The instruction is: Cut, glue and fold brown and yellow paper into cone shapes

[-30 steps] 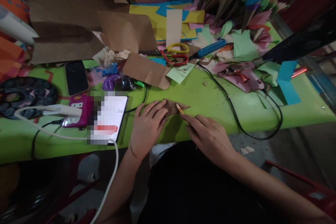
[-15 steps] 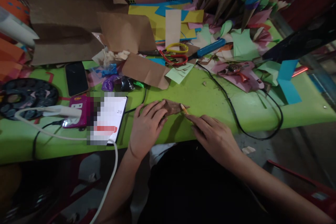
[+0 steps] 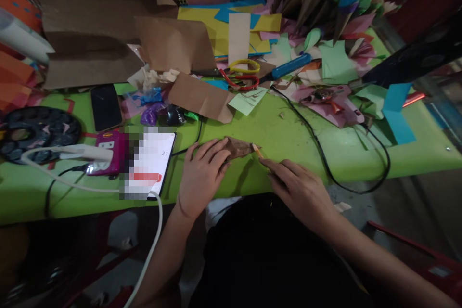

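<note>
Beneath its fingers, the left hand (image 3: 202, 173) hides part of a brown paper piece (image 3: 238, 147). Pixelation masks part of a lit phone (image 3: 164, 161) left of those fingers.

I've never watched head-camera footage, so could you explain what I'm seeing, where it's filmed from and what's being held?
There is no machine here. A camera worn on a person's head looks forward and down at their two bare hands. The left hand lies over a small, pointed brown piece, apparently paper, on a green table. The right hand holds a thin orange stick with its tip by the piece's pointed end. Around them lie a lit phone, a dark phone, scissors with red and yellow handles, and larger brown sheets.
</note>
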`<control>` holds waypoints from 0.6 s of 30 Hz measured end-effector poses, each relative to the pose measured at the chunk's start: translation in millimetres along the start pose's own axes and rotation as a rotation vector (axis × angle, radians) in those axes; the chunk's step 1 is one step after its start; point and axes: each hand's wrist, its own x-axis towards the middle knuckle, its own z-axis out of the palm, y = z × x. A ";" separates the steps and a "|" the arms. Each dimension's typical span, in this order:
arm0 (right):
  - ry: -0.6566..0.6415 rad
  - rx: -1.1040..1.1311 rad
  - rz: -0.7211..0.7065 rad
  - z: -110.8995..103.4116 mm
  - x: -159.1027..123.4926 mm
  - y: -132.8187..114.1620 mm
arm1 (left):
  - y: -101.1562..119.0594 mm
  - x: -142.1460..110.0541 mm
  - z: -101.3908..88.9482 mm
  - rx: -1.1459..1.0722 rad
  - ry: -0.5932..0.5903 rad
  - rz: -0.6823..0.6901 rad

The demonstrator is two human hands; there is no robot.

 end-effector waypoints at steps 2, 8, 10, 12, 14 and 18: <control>0.009 -0.004 -0.014 0.6 0.2 -1.2 | 0.1 -0.1 0.2 -0.001 0.002 0.002; 0.008 0.009 -0.046 2.4 4.2 -6.7 | 1.0 -0.4 0.3 -0.001 0.009 0.001; -0.009 0.020 -0.050 2.8 6.3 -9.1 | 1.2 -0.3 0.1 0.001 0.010 0.007; -0.021 0.034 -0.057 3.8 8.6 -12.0 | 1.2 -0.1 0.1 0.008 0.011 0.013; -0.030 0.051 -0.070 5.4 11.1 -15.4 | 1.0 0.1 0.2 0.011 0.010 0.013; -0.033 0.055 -0.105 8.8 17.3 -21.9 | 0.4 0.1 0.3 -0.006 0.002 0.005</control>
